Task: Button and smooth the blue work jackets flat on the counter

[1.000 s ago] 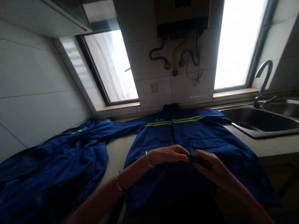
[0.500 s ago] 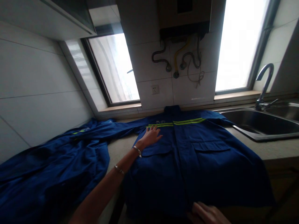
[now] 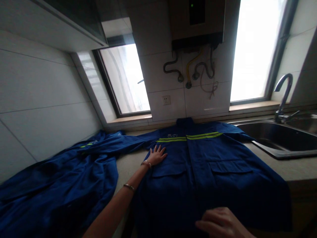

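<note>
A blue work jacket [image 3: 230, 195] lies front side up on the countertop, with yellow-green stripes across its chest and two flap pockets. My left hand [image 3: 158, 156] rests flat on the chest just below the stripe, fingers spread. Over the lower front, close to the front opening, my right hand [image 3: 220, 221] is closed with its fingers curled. Whether those fingers grip any cloth is hidden. A second blue garment [image 3: 81, 175], also with yellow-green stripes, lies rumpled to the left. One sleeve of the jacket reaches across to it.
A stone-coloured countertop [image 3: 269, 167] runs along the tiled wall. At the right is a metal sink [image 3: 269, 153] with a curved faucet [image 3: 283, 96]. A water heater [image 3: 198, 23] with hoses hangs above, and a wall cabinet [image 3: 74, 23] juts out at upper left.
My left hand has shifted down from the stripe and now lies flatter on the chest. My right hand has moved up from the bottom edge of the picture. The view has tilted slightly upward.
</note>
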`<state>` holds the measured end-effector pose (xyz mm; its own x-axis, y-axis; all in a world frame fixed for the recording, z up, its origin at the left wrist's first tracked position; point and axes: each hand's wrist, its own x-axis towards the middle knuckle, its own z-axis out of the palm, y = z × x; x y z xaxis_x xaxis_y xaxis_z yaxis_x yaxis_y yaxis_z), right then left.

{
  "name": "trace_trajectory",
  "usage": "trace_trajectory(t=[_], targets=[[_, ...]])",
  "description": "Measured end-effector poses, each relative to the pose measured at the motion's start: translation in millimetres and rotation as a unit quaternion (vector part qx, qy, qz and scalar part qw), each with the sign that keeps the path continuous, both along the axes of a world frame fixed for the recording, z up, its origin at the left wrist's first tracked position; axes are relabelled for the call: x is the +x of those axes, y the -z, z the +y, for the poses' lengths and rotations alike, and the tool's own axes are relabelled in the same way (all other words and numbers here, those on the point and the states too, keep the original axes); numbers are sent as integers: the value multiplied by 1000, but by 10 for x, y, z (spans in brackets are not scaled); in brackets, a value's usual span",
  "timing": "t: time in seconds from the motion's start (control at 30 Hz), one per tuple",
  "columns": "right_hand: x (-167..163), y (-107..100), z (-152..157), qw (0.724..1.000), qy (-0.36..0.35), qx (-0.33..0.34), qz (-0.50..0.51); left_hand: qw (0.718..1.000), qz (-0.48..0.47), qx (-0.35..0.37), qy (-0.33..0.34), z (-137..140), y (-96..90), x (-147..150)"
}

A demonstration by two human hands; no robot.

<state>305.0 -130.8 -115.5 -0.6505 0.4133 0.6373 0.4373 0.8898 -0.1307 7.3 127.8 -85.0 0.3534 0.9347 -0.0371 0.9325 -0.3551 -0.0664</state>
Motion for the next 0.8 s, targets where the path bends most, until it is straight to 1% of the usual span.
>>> trace_trajectory(t=[0.07,0.1,0.13,0.17,0.23,0.3,0.33,0.4,0.47,0.53,0.67,0.8], targets=[[141,-394,224,997,65,-11,26,1000,-9,3,-15,14,20,0],[224,-530,397,994,100,-23,34,1000,-14,5,-18,16,26,-2],[313,-619,604,989,135,-39,36,1000,-18,6,-17,14,29,-5],[404,-663,835,983,170,-54,30,1000,-20,9,-15,7,29,-9],[585,-641,1319,973,224,-60,-12,1000,-21,9,-13,-21,19,-12],[747,-528,1748,956,273,-81,-69,1000,-18,6,-12,-66,-1,-10],[818,-457,1920,945,296,-103,-96,1000,-16,4,-12,-93,-12,-7],[933,-314,2165,919,335,-155,-139,1000,-14,3,-10,-150,-31,1],[1016,-193,2298,897,354,-205,-166,1000,-15,2,-7,-207,-41,12],[1072,-101,2352,886,359,-229,-181,1000,-16,1,-9,-267,-45,30],[1137,-7,2325,886,363,-215,-193,1000,-20,-1,-17,-419,-57,86],[1167,26,2165,889,358,-199,-203,1000,-11,-6,-26,-615,-109,132]])
